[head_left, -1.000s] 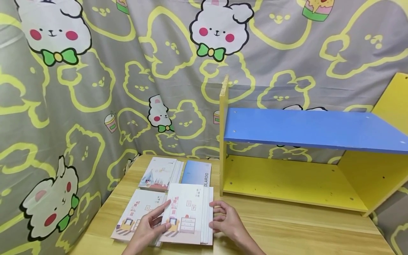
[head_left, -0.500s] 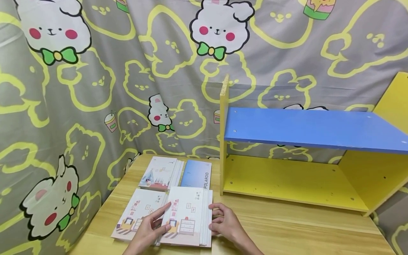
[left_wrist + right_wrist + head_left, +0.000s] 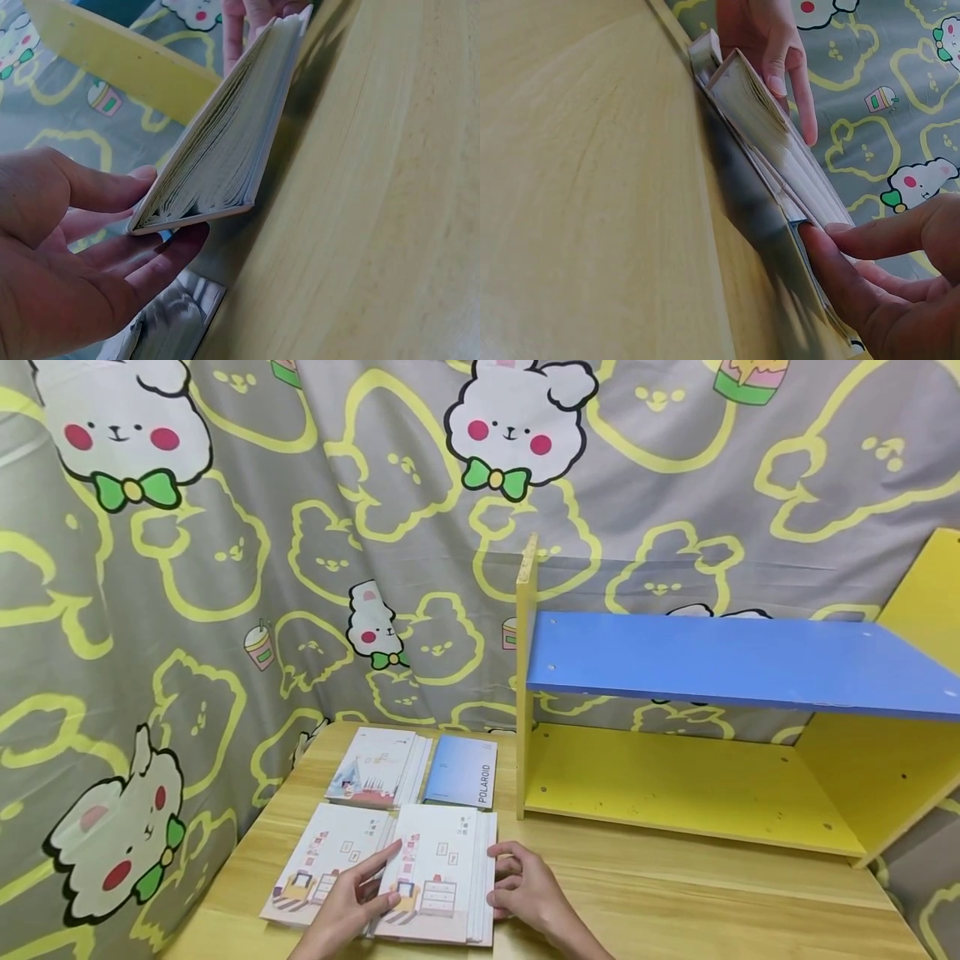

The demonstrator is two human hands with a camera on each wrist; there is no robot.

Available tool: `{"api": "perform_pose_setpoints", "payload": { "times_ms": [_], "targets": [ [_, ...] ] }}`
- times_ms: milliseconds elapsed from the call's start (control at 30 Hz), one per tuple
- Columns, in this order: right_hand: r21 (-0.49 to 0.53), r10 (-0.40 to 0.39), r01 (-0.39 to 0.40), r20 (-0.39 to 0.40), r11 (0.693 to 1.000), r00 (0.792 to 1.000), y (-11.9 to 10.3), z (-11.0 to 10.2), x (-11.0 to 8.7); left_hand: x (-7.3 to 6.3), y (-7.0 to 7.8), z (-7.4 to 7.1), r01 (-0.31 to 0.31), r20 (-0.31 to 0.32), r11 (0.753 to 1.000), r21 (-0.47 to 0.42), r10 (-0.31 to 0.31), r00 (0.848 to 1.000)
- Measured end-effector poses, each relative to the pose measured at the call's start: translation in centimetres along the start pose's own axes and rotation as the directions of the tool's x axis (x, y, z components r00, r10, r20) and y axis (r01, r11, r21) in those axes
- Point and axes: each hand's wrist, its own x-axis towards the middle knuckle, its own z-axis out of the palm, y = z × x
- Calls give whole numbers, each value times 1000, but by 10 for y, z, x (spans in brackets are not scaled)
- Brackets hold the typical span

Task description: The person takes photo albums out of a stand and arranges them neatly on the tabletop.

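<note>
A white photo album with a printed room scene is held between both hands, close over the table. My left hand grips its spine side, thumb on the cover and fingers underneath, as the left wrist view shows. My right hand pinches the opposite edge, where the page ends show. In the left wrist view the album's page block stands slightly fanned between its covers. A matching white album lies just to the left, partly covered by my left hand.
Behind these lie another white album and a blue album marked POLAROID. A yellow shelf unit with a blue board stands at the right on the wooden table. A patterned curtain hangs behind.
Both hands have drawn the held album slightly toward me and a little left. More of the blue album behind it now shows.
</note>
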Motion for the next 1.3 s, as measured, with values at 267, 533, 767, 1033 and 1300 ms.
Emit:
{"api": "perform_pose_setpoints", "payload": {
  "times_ms": [267, 533, 767, 1033, 1300],
  "targets": [
    [-13, 8, -8, -1, 1000, 1000, 4, 1, 0, 1, -3, 0, 10, 7, 999, 41, -10, 1000],
    [-19, 0, 0, -2, 1000, 1000, 7, 1, 1, 3, -4, 1, 10, -1, 997, 79, -10, 1000],
    [-29, -10, 10, 3, 1000, 1000, 8, 1, 1, 5, -5, 2, -8, 9, 993, 115, 7, 1000],
    [-49, -20, 20, 8, 999, 1000, 10, 0, 2, 5, -5, 2, 13, 4, 992, 125, -13, 1000],
    [-98, -43, 42, -16, 994, 999, 10, 0, 2, 6, -4, 1, -1, 19, 992, 127, -1, 1000]
  ]
}}
